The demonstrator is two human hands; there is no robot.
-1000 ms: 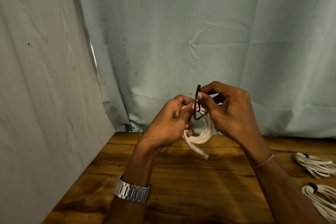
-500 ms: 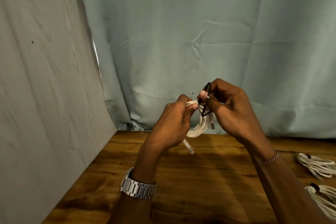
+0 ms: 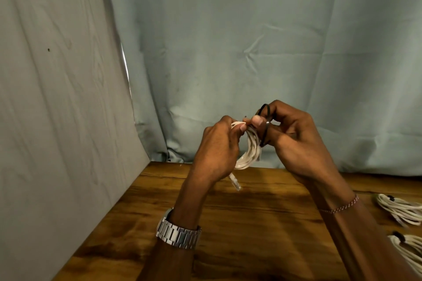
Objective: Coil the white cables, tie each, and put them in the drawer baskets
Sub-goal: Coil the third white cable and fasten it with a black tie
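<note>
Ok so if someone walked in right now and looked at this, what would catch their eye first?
Most likely the two hands raised mid-frame over the wooden table: the left hand grips a coiled white cable while the right hand pinches a black tie looped at the coil's top. Next, two tied white bundles lying at the table's right edge, and the silver watch on the left wrist.

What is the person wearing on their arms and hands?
The left wrist has a chunky silver metal watch band made of flat links. The right wrist has a thin beaded bracelet, pinkish and pale. Both forearms are bare, with no sleeves and no gloves. No rings show on the fingers.
</note>
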